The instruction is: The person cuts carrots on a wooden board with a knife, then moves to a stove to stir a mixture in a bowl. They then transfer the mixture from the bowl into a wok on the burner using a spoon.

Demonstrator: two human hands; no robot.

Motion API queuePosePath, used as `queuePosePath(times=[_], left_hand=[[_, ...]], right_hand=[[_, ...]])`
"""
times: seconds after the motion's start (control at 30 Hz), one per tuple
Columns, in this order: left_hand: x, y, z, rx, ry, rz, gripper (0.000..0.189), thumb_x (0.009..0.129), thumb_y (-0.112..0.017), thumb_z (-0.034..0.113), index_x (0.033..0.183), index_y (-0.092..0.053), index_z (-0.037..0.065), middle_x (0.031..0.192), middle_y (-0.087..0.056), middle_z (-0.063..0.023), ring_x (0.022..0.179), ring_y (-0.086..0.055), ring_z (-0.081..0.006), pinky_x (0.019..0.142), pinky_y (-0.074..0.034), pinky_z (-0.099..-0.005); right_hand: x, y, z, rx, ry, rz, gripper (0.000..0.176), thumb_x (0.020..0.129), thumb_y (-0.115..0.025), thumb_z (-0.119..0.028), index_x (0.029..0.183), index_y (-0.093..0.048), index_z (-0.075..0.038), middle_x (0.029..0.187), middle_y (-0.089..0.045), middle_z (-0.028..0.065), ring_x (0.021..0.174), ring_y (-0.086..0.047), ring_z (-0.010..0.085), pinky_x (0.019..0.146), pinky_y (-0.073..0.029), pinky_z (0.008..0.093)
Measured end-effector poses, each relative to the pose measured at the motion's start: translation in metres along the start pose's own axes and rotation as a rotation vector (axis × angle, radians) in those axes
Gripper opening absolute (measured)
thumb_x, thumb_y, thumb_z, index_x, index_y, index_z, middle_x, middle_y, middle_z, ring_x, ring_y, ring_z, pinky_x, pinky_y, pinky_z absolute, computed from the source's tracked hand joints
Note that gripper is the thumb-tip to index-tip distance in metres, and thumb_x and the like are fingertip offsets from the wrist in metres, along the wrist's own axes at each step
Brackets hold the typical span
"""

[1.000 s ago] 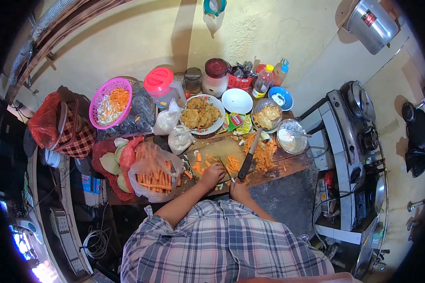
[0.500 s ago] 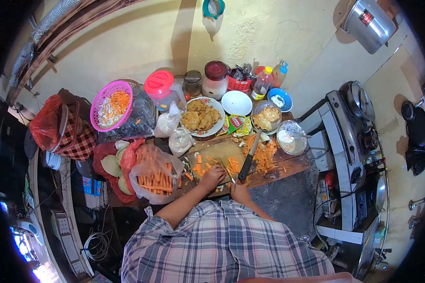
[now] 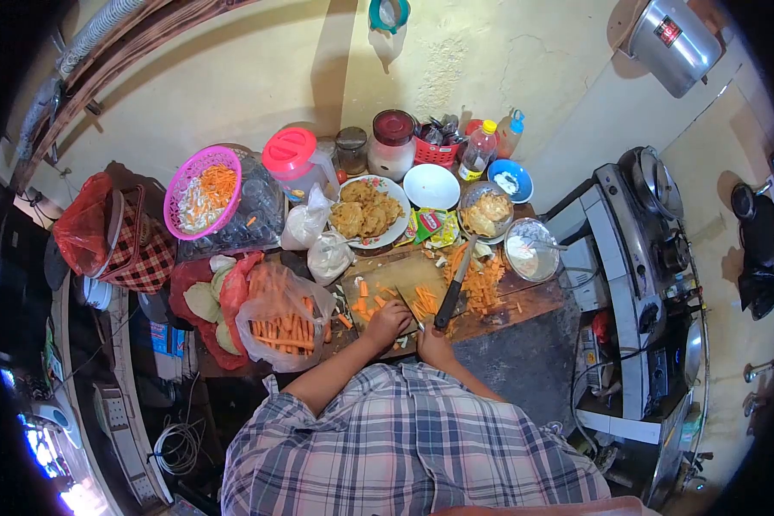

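On the cutting board (image 3: 404, 273) my left hand (image 3: 390, 321) is closed, its curled fingers pressing down a carrot piece that they mostly hide. My right hand (image 3: 435, 346) grips a knife by its handle, and the thin blade (image 3: 409, 311) slants up and left, close beside my left fingertips. Thin carrot sticks (image 3: 425, 301) lie just right of the blade; thicker carrot chunks (image 3: 363, 290) are left of it. A second knife with a black handle (image 3: 447, 306) rests right of the board, next to a heap of carrot strips (image 3: 483, 284).
A clear bag of carrots (image 3: 285, 322) and cabbage pieces (image 3: 203, 303) sit to the left. Behind are a pink basket (image 3: 174, 206) of shredded vegetables, a plate of fritters (image 3: 370, 210), a white bowl (image 3: 432, 187) and a glass bowl (image 3: 531, 249). A stove (image 3: 641, 232) stands right.
The knife blade in my right hand has shifted slightly left and tilted a little more. My right hand has moved slightly left; my left hand stays in nearly the same place.
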State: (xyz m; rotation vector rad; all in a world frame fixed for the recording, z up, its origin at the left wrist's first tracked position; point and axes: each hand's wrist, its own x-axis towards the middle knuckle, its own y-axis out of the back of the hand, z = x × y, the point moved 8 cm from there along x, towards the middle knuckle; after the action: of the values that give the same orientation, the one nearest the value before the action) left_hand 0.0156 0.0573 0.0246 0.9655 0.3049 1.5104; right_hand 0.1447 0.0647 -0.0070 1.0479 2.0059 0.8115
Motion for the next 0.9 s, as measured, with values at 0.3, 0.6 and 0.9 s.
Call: queuePosePath(times=[0.3,0.6,0.9], left_hand=[[0.016,0.011,0.037,0.064,-0.202,0.016,0.024,0.076,-0.061,0.006,0.099,-0.061,0.0,0.097,-0.062,-0.0152,0.093,-0.059,-0.0309,0.08,-0.049,-0.0389],[0.01,0.058,-0.04,0.175,0.312,-0.067,0.027,0.067,-0.058,0.004,0.094,-0.062,0.003,0.097,-0.061,-0.012,0.102,-0.052,-0.0305,0.082,-0.045,-0.0411],[0.013,0.044,-0.05,0.341,0.273,-0.297,0.013,0.073,-0.065,0.017,0.082,-0.066,0.009,0.087,-0.06,-0.0065,0.092,-0.056,-0.0272,0.075,-0.043,-0.0433]], right_hand=[[-0.004,0.024,0.013,0.189,-0.029,0.113,0.029,0.092,-0.044,-0.023,0.099,-0.055,0.004,0.075,-0.058,0.0301,0.076,-0.058,0.0478,0.065,-0.045,0.0537],[-0.007,0.016,0.011,0.102,0.053,-0.047,0.03,0.091,-0.048,-0.023,0.092,-0.055,0.006,0.073,-0.059,0.0289,0.073,-0.058,0.0468,0.064,-0.046,0.0525],[-0.009,0.027,0.012,0.117,0.044,0.067,0.032,0.089,-0.05,-0.024,0.103,-0.053,0.005,0.076,-0.06,0.0289,0.073,-0.059,0.0474,0.065,-0.047,0.0533]])
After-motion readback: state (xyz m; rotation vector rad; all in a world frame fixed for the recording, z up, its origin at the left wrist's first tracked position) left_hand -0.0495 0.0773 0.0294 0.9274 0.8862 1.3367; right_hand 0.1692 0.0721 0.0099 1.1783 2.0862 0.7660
